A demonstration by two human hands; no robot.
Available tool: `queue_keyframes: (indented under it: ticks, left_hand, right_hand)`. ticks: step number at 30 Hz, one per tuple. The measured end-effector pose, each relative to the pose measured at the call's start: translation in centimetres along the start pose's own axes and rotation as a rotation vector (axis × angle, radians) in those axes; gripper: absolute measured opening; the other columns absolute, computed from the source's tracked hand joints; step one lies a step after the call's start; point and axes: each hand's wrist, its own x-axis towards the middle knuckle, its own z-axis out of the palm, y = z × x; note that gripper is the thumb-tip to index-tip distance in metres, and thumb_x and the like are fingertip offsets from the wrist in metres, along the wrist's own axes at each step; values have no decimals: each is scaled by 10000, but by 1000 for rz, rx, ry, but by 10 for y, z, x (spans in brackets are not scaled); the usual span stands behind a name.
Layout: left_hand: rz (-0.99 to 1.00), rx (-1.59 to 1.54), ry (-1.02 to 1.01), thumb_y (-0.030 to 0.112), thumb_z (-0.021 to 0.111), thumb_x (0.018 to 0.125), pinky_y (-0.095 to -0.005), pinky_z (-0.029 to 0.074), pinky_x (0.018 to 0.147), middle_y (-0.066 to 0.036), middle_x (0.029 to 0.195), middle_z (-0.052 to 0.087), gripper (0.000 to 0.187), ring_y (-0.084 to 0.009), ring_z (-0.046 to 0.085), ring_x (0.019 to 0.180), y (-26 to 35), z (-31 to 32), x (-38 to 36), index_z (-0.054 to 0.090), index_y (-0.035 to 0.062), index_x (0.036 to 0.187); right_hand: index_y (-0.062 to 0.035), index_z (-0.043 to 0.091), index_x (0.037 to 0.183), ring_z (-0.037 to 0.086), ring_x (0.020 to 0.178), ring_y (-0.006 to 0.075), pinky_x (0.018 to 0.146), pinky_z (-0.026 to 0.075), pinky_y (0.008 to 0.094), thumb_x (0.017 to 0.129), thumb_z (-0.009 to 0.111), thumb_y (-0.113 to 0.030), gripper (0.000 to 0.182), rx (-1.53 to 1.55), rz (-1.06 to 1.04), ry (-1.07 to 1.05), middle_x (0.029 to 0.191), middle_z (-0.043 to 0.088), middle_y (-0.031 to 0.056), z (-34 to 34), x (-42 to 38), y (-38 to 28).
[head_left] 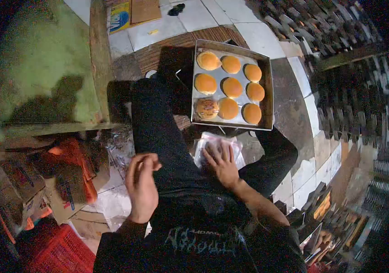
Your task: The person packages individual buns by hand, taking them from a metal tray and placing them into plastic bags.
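Nine round golden buns sit in rows in a square metal tray (269,98) in front of me. One bun (207,108) at the near left corner is inside a printed clear plastic bag; the other buns, such as the middle one (232,87), look bare. My right hand (225,167) lies with fingers spread on a stack of clear plastic bags (202,144) between my legs, just below the tray. Raised over my left thigh, my left hand (142,184) has loosely bent fingers and nothing visible in it.
Cardboard boxes (62,193) with orange plastic and a red crate (62,248) stand at the left. Stacks of dark trays (349,109) line the right side; more buns (323,207) show at lower right. A green panel (44,68) is at upper left.
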Motion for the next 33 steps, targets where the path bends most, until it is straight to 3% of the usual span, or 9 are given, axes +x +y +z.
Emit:
queue_keyframes:
  ticks: [5, 10, 13, 19, 21, 22, 25, 29, 33]
  left_hand:
    - [-48, 25, -285, 111, 472, 857, -289, 383, 729, -83, 851, 538, 141, -170, 493, 788, -2, 36, -10, 505, -2, 934]
    - [-86, 91, -321, 123, 486, 859, -259, 398, 708, -66, 846, 567, 143, -136, 510, 765, -24, 41, 0, 533, -3, 910]
    - [-136, 186, -406, 128, 497, 857, -255, 407, 712, -55, 847, 571, 141, -124, 517, 766, -44, 48, 7, 534, 6, 918]
    - [-201, 212, -527, 157, 513, 871, -226, 432, 753, -37, 892, 575, 187, -92, 535, 828, -74, 49, 14, 522, -2, 969]
    - [-209, 184, -485, 149, 507, 873, -224, 430, 750, -37, 887, 574, 181, -88, 531, 828, -81, 43, 20, 515, -4, 969]
    - [-228, 243, -475, 150, 536, 852, -241, 431, 758, -40, 924, 567, 201, -91, 529, 838, -80, 40, 25, 504, 2, 984]
    - [19, 515, -574, 145, 583, 809, -284, 430, 788, -66, 965, 559, 289, -139, 542, 849, -83, 36, 29, 481, 9, 1042]
    - [774, 1207, -889, 168, 608, 777, -347, 379, 880, -122, 1035, 533, 434, -255, 499, 1002, -91, 46, 27, 446, 38, 1158]
    - [270, 719, -911, 196, 597, 789, -333, 443, 722, -111, 853, 590, 261, -249, 571, 821, -79, 65, 31, 543, 13, 966]
  right_hand:
    - [-86, 614, 1012, 66, 1303, 355, 1023, 38, 584, 715, 480, -214, 350, 65, -245, -146, 1299, 349, 74, -1, -9, 5]
    - [-82, 214, 1286, 554, 760, 421, 643, 476, 442, 772, 575, -330, 676, 521, 458, -240, 1079, 430, 279, -15, -15, 9]
    - [-65, 253, 1273, 569, 704, 409, 598, 477, 457, 778, 570, -332, 645, 486, 536, -149, 1069, 438, 253, -12, -12, 4]
    - [-31, 456, 1146, 264, 1176, 394, 1001, 220, 451, 831, 481, -247, 382, 36, 89, 6, 1165, 382, 199, 16, -25, 0]
    - [-23, 492, 1096, 409, 1079, 382, 911, 359, 472, 773, 480, -176, 357, 275, 31, 131, 1187, 412, 175, 24, -23, 2]
    - [-16, 512, 1035, 495, 969, 374, 809, 437, 444, 761, 487, -179, 320, 744, 370, -17, 1187, 398, 203, -9, -17, 1]
    - [-28, 539, 960, 545, 851, 370, 714, 471, 429, 771, 503, -169, 239, 653, 543, -68, 1079, 476, 211, 8, -21, 18]
    - [-3, 543, 871, 582, 741, 233, 691, 474, 323, 707, 628, -27, 186, 1261, 62, 53, 836, 591, 104, -32, -23, 25]
    - [-25, 509, 1008, 544, 882, 149, 786, 432, 289, 724, 653, -93, 326, 1739, 655, 344, 936, 580, 75, -91, -13, 33]
